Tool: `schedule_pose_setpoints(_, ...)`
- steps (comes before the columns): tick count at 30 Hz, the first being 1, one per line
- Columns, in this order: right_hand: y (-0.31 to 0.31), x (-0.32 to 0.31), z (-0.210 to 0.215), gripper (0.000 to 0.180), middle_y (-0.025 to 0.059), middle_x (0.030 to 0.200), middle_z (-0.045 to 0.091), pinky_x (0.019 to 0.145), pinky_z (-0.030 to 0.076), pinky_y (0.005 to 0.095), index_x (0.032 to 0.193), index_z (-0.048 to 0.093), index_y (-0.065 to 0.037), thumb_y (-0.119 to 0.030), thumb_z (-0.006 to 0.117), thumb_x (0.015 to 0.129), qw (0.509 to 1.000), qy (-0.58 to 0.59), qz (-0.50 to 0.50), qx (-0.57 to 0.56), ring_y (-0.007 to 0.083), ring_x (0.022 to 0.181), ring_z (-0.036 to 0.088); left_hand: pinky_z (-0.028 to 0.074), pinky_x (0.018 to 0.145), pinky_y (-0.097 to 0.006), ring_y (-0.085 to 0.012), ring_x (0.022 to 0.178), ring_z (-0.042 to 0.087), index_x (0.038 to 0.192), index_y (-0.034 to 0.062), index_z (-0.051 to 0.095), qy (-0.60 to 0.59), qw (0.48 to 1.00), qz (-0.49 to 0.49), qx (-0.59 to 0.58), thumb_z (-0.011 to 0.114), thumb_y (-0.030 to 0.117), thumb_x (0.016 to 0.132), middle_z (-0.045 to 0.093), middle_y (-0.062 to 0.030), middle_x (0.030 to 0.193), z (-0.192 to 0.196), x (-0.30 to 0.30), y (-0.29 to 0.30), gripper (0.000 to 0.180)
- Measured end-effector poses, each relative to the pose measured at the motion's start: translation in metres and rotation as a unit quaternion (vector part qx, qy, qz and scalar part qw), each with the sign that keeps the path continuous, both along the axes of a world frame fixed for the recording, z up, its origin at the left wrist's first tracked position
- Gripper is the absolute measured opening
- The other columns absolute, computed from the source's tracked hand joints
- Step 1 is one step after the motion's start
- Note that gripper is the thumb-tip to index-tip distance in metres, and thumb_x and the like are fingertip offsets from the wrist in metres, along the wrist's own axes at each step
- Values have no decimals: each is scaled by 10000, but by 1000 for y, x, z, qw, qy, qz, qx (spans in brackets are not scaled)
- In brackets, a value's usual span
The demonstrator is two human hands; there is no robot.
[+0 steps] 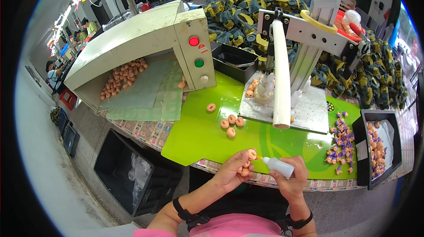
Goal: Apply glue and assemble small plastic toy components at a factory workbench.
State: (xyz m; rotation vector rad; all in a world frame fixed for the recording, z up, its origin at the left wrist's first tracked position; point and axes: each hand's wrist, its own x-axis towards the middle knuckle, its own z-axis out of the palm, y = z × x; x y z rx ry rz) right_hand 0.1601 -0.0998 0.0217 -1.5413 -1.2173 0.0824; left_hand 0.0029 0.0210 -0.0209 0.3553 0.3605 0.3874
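Two hands are working just above the counter edge: the left hand is gripping several small peach rings, tilting one toward the right hand, which is clenching a white squeeze bottle so its tip is meeting that ring. More loose rings are lying nearby on the green mat.

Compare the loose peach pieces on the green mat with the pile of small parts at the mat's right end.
The peach pieces are few, round, one colour and spread apart. The pile at the right holds many smaller parts, purple mixed with orange, heaped together. Both lie loose on the green mat.
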Motion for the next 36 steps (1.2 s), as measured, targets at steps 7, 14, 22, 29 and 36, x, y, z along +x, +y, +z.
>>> schedule_pose_setpoints(7, 0, 1, -1, 414, 106, 826, 630, 623, 473, 333, 950, 635, -38, -136, 868, 622, 1000, -1, -3, -7, 251, 718, 588, 467, 663, -255, -75, 740, 501, 1192, 70, 531, 38, 999, 5, 1, 549, 300, 961, 538, 25, 873, 2, 1, -1, 327)
schedule_pose_setpoints(14, -8, 0, 12, 381, 102, 792, 624, 606, 468, 331, 939, 634, -40, -122, 857, 641, 999, -38, 2, -26, 257, 709, 586, 467, 682, -256, -79, 754, 498, 1154, 75, 552, 32, 999, 3, -7, 560, 286, 957, 544, 18, 914, -7, -3, 1, 289)
schedule_pose_setpoints(22, -7, 3, -11, 377, 103, 829, 602, 633, 469, 309, 948, 614, -33, -86, 841, 652, 997, 54, -55, 6, 229, 719, 590, 479, 721, -269, -113, 879, 536, 1186, 65, 543, 32, 999, 27, -16, 592, 199, 938, 571, -42, 1083, -2, -2, -1, 286)
schedule_pose_setpoints(29, 28, 21, -38, 365, 132, 1004, 635, 814, 494, 332, 1071, 597, -22, -50, 741, 737, 997, 19, -53, -49, 250, 928, 627, 473, 779, -304, -146, 963, 553, 1242, 92, 518, 4, 999, 35, -32, 597, 51, 897, 551, -67, 1160, -1, -8, 2, 356)
schedule_pose_setpoints(36, 10, 31, -21, 429, 149, 1195, 612, 950, 448, 391, 1193, 571, -54, -85, 708, 787, 996, 57, -23, -68, 304, 1143, 562, 475, 757, -325, -172, 913, 564, 1205, 77, 529, 12, 997, 39, -73, 584, 81, 905, 562, -86, 1124, 8, -14, 4, 305)
